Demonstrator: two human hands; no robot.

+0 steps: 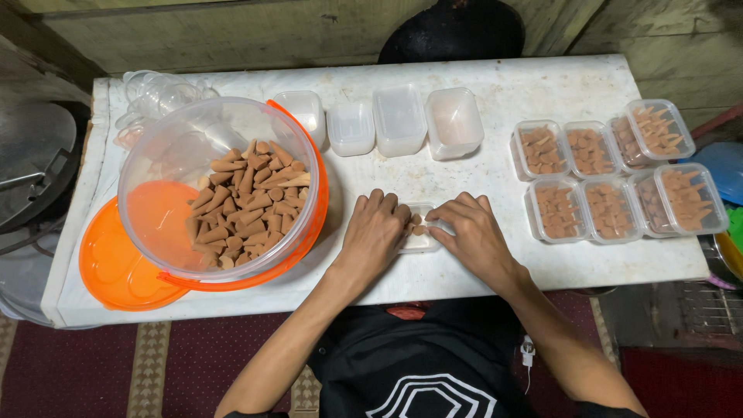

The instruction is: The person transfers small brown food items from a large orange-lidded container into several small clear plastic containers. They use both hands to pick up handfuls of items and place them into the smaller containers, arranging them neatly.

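My left hand [374, 232] and my right hand [470, 232] rest on the white table [542, 85], fingers meeting over a small clear plastic box [422, 241] that lies between them. A few brown cones [418, 227] show in the box at my fingertips. Both hands touch the box; most of it is hidden under the fingers. To the left, a large clear tub [213, 166] tilts toward me and holds a heap of brown cones [248, 203].
An orange lid [116, 267] lies under the tub at the table's front left. Several empty clear boxes [398, 120] stand in a row at the back. Several filled boxes of cones [611, 166] sit at the right. Clear lids [159, 97] pile at back left.
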